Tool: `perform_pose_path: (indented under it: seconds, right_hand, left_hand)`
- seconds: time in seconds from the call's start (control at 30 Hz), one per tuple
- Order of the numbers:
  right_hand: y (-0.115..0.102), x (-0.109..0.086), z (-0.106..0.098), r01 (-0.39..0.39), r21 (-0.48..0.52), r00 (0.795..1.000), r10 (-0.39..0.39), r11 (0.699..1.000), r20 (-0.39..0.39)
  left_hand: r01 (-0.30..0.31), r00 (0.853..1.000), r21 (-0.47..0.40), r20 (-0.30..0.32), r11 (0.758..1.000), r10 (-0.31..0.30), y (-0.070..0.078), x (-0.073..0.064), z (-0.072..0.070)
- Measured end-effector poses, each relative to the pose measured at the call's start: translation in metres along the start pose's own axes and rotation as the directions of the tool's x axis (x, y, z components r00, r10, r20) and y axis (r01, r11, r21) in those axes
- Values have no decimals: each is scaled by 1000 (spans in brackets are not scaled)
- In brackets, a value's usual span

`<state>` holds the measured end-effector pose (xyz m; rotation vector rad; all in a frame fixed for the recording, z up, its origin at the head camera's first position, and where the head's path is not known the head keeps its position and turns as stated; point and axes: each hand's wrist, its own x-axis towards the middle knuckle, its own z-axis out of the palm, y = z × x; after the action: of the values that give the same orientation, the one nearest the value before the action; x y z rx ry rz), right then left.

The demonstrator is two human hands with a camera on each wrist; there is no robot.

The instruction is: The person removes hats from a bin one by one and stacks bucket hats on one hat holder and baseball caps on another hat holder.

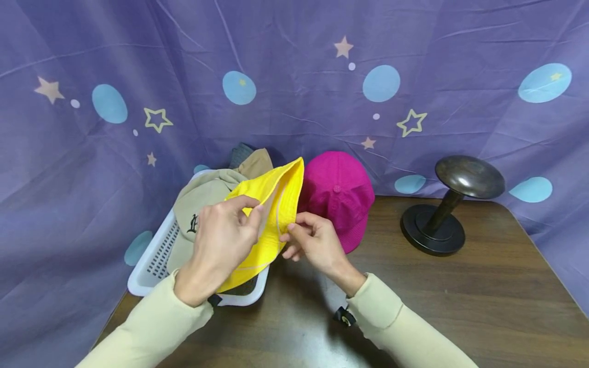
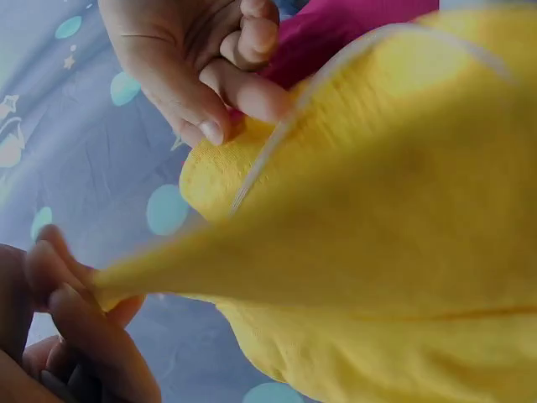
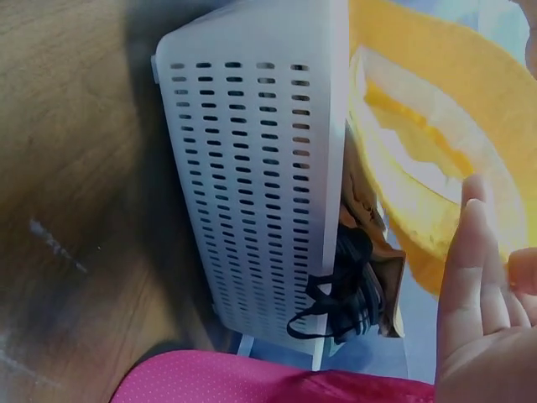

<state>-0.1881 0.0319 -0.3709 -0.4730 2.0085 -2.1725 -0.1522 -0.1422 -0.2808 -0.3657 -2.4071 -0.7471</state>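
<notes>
A yellow bucket hat (image 1: 289,204) with a pale inner lining is held up over the white basket, its opening tilted towards the right. My left hand (image 1: 225,230) pinches the brim edge between thumb and fingers; the left wrist view shows the cloth (image 2: 352,243) drawn taut from that pinch. On the right side of the brim, my right hand (image 1: 319,243) pinches the edge with thumb and forefinger, its other fingers loosely bent. Just behind this hand is a magenta baseball cap (image 1: 338,189), crown up.
The white perforated basket (image 1: 259,294) on the left holds a beige cap (image 1: 207,197) with a dark letter, plus tan (image 1: 258,161) and denim-blue (image 1: 240,153) headwear. A dark stand (image 1: 439,217) with a domed top stands on the wooden table (image 1: 414,306) at right. A purple curtain (image 1: 294,112) hangs behind.
</notes>
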Motion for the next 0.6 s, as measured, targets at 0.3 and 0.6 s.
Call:
perform_pose_path:
  seconds: [0.3, 0.6]
  right_hand:
    - [4, 8, -2, 133, 59, 991, -134, 989, 5]
    - [3, 13, 1, 238, 185, 970, -225, 953, -91]
  left_hand:
    - [-204, 953, 74, -214, 976, 215, -4, -10, -2]
    - [-280, 906, -189, -375, 941, 194, -16, -22, 3]
